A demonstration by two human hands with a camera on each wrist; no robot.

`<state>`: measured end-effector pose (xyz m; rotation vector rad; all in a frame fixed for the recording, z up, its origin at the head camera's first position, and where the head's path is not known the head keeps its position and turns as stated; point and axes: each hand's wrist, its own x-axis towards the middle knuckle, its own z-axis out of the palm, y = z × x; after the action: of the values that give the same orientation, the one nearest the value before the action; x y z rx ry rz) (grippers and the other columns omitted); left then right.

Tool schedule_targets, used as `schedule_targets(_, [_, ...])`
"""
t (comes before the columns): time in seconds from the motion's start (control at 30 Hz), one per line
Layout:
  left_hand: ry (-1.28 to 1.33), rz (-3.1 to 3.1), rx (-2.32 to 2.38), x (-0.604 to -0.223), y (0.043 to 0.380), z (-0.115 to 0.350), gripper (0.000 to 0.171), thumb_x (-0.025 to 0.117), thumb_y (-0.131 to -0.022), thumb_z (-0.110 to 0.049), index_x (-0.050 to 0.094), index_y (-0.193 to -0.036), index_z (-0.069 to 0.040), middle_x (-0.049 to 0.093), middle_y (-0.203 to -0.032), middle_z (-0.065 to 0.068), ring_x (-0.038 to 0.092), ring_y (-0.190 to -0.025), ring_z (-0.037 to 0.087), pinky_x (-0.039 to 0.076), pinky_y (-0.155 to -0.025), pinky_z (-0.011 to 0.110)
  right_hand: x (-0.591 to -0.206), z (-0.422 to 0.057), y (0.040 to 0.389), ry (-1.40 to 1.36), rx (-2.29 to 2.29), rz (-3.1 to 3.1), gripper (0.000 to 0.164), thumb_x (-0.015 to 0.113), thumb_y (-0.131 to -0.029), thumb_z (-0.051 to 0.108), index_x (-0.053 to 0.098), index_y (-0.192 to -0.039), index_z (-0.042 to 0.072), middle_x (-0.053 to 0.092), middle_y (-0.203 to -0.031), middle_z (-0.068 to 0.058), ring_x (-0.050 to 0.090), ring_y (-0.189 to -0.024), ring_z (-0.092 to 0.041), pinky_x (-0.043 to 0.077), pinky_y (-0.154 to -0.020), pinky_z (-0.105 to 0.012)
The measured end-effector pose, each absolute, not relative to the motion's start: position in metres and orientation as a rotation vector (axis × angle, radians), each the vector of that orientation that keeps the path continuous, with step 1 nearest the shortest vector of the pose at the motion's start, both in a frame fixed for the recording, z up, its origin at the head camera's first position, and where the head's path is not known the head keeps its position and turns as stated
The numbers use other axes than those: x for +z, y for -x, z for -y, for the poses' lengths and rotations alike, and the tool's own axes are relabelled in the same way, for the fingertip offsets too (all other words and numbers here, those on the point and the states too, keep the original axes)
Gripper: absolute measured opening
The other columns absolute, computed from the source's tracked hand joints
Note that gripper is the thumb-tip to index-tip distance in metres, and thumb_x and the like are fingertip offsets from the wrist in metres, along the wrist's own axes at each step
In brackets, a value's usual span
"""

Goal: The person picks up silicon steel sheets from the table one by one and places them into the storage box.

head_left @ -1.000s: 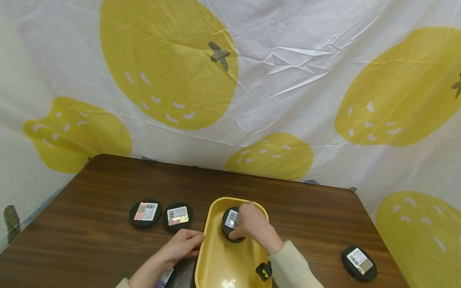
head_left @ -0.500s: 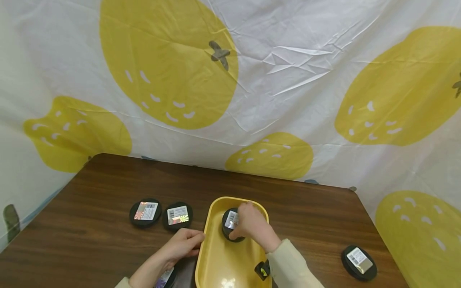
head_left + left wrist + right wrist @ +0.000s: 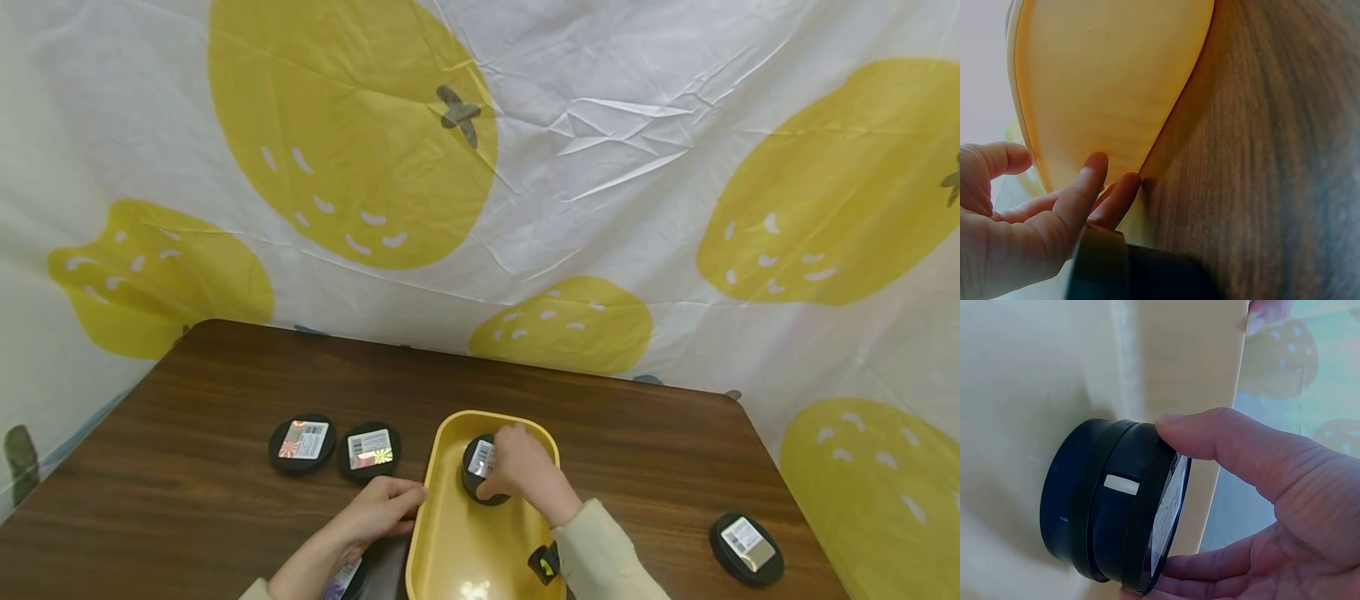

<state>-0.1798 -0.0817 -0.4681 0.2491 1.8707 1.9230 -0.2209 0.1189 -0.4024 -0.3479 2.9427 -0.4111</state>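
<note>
In the head view, my right hand [image 3: 525,471] reaches into a yellow tray [image 3: 450,550] and holds a flat round black container [image 3: 481,458] with a silvery-white label on top. The right wrist view shows it stacked on a second black container [image 3: 1063,494]; my thumb presses one side of the upper one while the fingers curl round the opposite side. My left hand [image 3: 378,508] touches the tray's left side from outside. Its bent fingertips rest against the outer wall [image 3: 1110,112] in the left wrist view, with the thumb tip right at the rim.
Two labelled black containers, one [image 3: 303,445] beside another [image 3: 370,452], lie left of the tray on the dark wooden table [image 3: 180,500]. A third [image 3: 342,581] is partly hidden under my left wrist. Far right lies one more [image 3: 747,548]. A lemon-print curtain [image 3: 600,192] hangs behind.
Both hands stay in nearly the same place. The upper container sits a little more squarely over the lower one, and my right wrist has shifted slightly left.
</note>
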Motion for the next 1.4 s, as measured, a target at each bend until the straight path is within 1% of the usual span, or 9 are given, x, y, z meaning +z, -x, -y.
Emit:
schedule_targets(0.13, [-0.248,-1.863,1.922,-0.468,0.179,0.082,0.035,0.045,-0.095,-0.010,0.057,-0.110,0.020,0.064,-0.105,0.020,0.061,-0.094,0.018,0.053,-0.080,0.034,-0.402,-0.119,0.221,0.332,-0.396,-2.935,0.045,0.086,-0.056,0.020,0.051,-0.078,0.001,0.043,-0.080,-0.010,0.045,-0.065,-0.021,0.042,-0.057,-0.031])
schedule_targets(0.37, [-0.243,-1.875,1.918,-0.468,0.179,0.082,0.035,0.046,-0.095,-0.011,0.057,-0.109,0.020,0.064,-0.104,0.019,0.061,-0.093,0.018,0.053,-0.080,0.033,-0.403,-0.118,0.220,0.349,-0.400,-2.940,0.041,0.085,-0.058,0.019,0.052,-0.075,0.002,0.044,-0.078,-0.009,0.044,-0.064,-0.020,0.041,-0.055,-0.030])
schedule_targets(0.6, [-0.250,-1.879,1.914,-0.468,0.179,0.082,0.036,0.046,-0.095,-0.011,0.057,-0.110,0.019,0.065,-0.104,0.019,0.061,-0.093,0.018,0.054,-0.079,0.032,-0.403,-0.119,0.220,0.359,-0.410,-2.950,0.041,0.086,-0.058,0.020,0.052,-0.073,0.002,0.044,-0.078,-0.009,0.044,-0.064,-0.020,0.041,-0.055,-0.030])
schedule_targets(0.87, [-0.259,-1.868,1.919,-0.468,0.179,0.081,0.036,0.046,-0.095,-0.011,0.057,-0.109,0.020,0.064,-0.105,0.020,0.062,-0.093,0.018,0.054,-0.079,0.032,-0.402,-0.122,0.219,0.349,-0.433,-2.948,0.043,0.088,-0.057,0.025,0.052,-0.071,0.004,0.045,-0.079,-0.008,0.046,-0.062,-0.019,0.043,-0.055,-0.030])
schedule_targets(1.0, [-0.264,-1.860,1.925,-0.468,0.180,0.081,0.035,0.046,-0.095,-0.010,0.058,-0.109,0.020,0.064,-0.105,0.020,0.062,-0.093,0.018,0.053,-0.080,0.033,-0.397,-0.125,0.219,0.390,-0.441,-2.976,0.041,0.087,-0.058,0.023,0.050,-0.064,0.006,0.046,-0.069,-0.005,0.044,-0.060,-0.016,0.043,-0.055,-0.029])
schedule_targets(1.1, [-0.261,-1.862,1.923,-0.469,0.180,0.081,0.035,0.045,-0.095,-0.010,0.058,-0.109,0.020,0.064,-0.105,0.020,0.061,-0.093,0.019,0.053,-0.080,0.034,-0.392,-0.129,0.218,0.436,-0.438,-3.016,0.039,0.086,-0.059,0.022,0.049,-0.062,0.007,0.045,-0.062,-0.002,0.042,-0.061,-0.016,0.042,-0.054,-0.028])
schedule_targets(1.3, [-0.255,-1.868,1.910,-0.469,0.180,0.082,0.036,0.045,-0.096,-0.011,0.057,-0.110,0.019,0.063,-0.106,0.020,0.061,-0.095,0.020,0.053,-0.081,0.035,-0.389,-0.136,0.218,0.388,-0.494,-3.031,0.038,0.086,-0.060,0.021,0.052,-0.067,0.005,0.046,-0.072,-0.006,0.044,-0.060,-0.019,0.042,-0.052,-0.032])
schedule_targets(1.4, [-0.254,-1.875,1.900,-0.469,0.180,0.082,0.035,0.045,-0.096,-0.011,0.058,-0.110,0.019,0.064,-0.106,0.020,0.061,-0.095,0.019,0.053,-0.081,0.035,-0.386,-0.138,0.219,0.359,-0.511,-3.028,0.039,0.086,-0.061,0.021,0.052,-0.068,0.003,0.046,-0.073,-0.007,0.043,-0.060,-0.019,0.042,-0.052,-0.032])
